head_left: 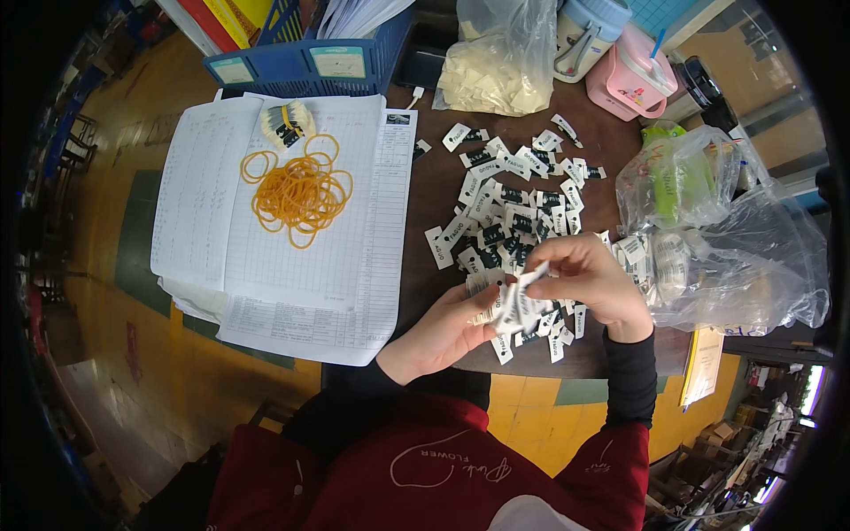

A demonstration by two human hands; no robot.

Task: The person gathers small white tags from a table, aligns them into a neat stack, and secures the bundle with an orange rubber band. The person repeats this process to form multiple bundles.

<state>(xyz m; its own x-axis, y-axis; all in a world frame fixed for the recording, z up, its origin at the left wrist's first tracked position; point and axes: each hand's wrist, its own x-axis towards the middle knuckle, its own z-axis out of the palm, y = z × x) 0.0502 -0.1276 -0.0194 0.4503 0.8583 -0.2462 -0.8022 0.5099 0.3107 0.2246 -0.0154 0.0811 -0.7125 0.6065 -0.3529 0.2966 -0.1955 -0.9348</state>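
Note:
In front of me, my left hand (443, 333) is closed around a small stack of fabric labels (485, 303), white with dark print. My right hand (591, 279) pinches a label (529, 292) at the top of that stack; it is smeared by motion. Beneath and beyond both hands, a loose pile of black and white labels (521, 217) spreads over the dark table (434, 133). To the right of my right hand lie several bundled rolls of labels (671, 264), partly under clear plastic.
Left, orange rubber bands (301, 202) and a banded label bundle (285, 126) lie on open papers (204, 195). Behind stand a blue file rack (292, 66), a bag of cream pieces (496, 75), a bottle (589, 35) and a pink container (630, 75). Clear plastic bags (761, 248) cover the right side.

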